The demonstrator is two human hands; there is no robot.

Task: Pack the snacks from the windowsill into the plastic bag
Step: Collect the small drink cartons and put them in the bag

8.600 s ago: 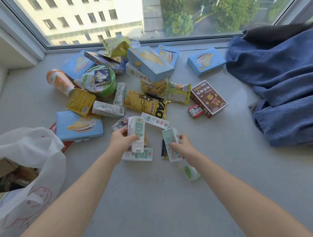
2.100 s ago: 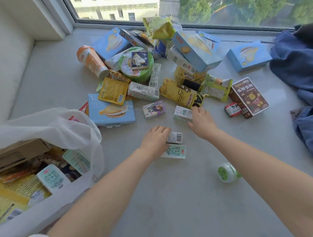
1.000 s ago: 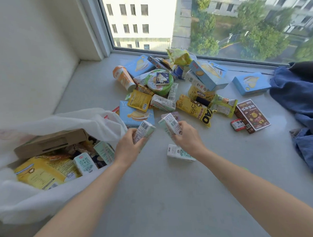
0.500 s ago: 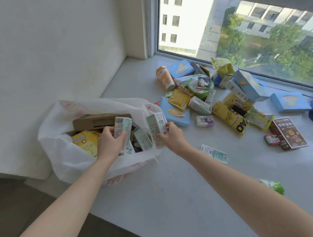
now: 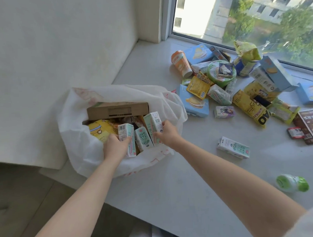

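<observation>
The white plastic bag (image 5: 78, 138) lies open at the windowsill's left end, holding a brown cardboard box (image 5: 117, 110), a yellow packet (image 5: 101, 129) and a mint milk carton (image 5: 143, 139). My left hand (image 5: 115, 149) grips a mint milk carton (image 5: 126, 137) inside the bag's mouth. My right hand (image 5: 167, 134) holds another mint milk carton (image 5: 154, 126) upright, also inside the mouth. One more mint carton (image 5: 233, 147) lies flat on the sill to the right. The snack pile (image 5: 227, 80) sits further back near the window.
A green-capped small bottle (image 5: 292, 182) lies on the sill near my right forearm. A brown box (image 5: 310, 125) and a small red packet (image 5: 294, 133) lie at the right edge. The sill's front edge (image 5: 119, 204) drops to the floor at lower left; a wall stands left.
Both hands have carried their milk cartons left from the pile and lowered them into the bag's mouth. The view has swung left toward the bag.
</observation>
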